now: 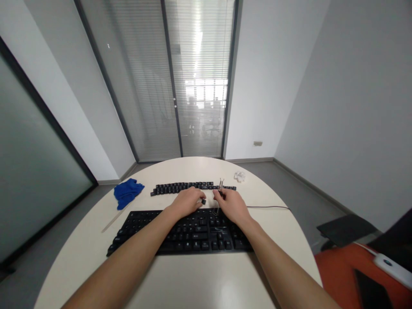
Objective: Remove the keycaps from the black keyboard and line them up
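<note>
A black keyboard [193,246] lies across the round table, and beyond it stand rows of loose black keycaps [174,187]. My left hand [187,201] is over the keyboard's back edge, its fingers closed on a small black keycap [204,201]. Close on its right, my right hand [232,204] has its fingers pinched round a thin metal wire tool [216,210]. One end of the tool points away past the keycap rows, and the other hangs above the back of the keyboard. My right forearm covers the keyboard's right end.
A crumpled blue cloth [127,193] lies at the table's left, with a thin stick [112,220] beside it. White crumpled plastic [240,176] sits at the back right. A cable [268,207] runs off the table's right edge. An orange chair [341,274] holds a white power strip [392,267].
</note>
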The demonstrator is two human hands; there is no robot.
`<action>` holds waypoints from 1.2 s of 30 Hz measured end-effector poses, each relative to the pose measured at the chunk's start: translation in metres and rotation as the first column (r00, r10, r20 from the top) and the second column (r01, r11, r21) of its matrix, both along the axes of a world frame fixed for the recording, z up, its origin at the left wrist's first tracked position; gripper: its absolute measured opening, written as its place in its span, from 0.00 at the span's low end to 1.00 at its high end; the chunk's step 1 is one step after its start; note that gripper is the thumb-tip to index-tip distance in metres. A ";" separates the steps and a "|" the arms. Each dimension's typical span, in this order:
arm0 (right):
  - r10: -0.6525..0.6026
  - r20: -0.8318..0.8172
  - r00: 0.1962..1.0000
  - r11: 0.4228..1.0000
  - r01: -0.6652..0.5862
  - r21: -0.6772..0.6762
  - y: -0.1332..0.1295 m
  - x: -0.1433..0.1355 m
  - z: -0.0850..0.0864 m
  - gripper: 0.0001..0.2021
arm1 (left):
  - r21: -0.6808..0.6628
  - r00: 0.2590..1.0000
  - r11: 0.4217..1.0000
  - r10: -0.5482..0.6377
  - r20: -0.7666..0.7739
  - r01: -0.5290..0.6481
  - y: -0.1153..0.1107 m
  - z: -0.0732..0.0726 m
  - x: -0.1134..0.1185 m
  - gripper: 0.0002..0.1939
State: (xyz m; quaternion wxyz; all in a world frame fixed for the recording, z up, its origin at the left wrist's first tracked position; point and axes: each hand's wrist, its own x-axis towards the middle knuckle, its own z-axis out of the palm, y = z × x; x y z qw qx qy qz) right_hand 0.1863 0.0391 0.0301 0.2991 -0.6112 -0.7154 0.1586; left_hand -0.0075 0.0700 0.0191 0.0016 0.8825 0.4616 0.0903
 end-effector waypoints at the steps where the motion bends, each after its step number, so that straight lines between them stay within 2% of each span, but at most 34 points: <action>1: 0.002 0.000 1.000 1.000 -0.002 -0.001 0.000 0.000 0.000 0.20 | 0.000 1.000 1.000 0.005 -0.001 -0.005 0.000 0.000 -0.001 0.11; 17: 0.004 -0.007 1.000 1.000 -0.004 0.001 0.000 0.001 0.000 0.19 | 0.003 0.999 0.999 0.036 0.001 -0.036 0.000 -0.005 -0.006 0.10; 28: 0.001 -0.004 1.000 1.000 -0.001 0.005 0.002 0.000 -0.003 0.20 | 0.011 1.000 1.000 0.016 0.009 -0.017 0.001 -0.008 -0.003 0.08; 36: 0.003 -0.002 1.000 1.000 -0.003 0.001 0.000 0.000 -0.001 0.20 | 0.047 0.998 0.997 0.058 0.001 -0.058 0.002 -0.010 0.001 0.07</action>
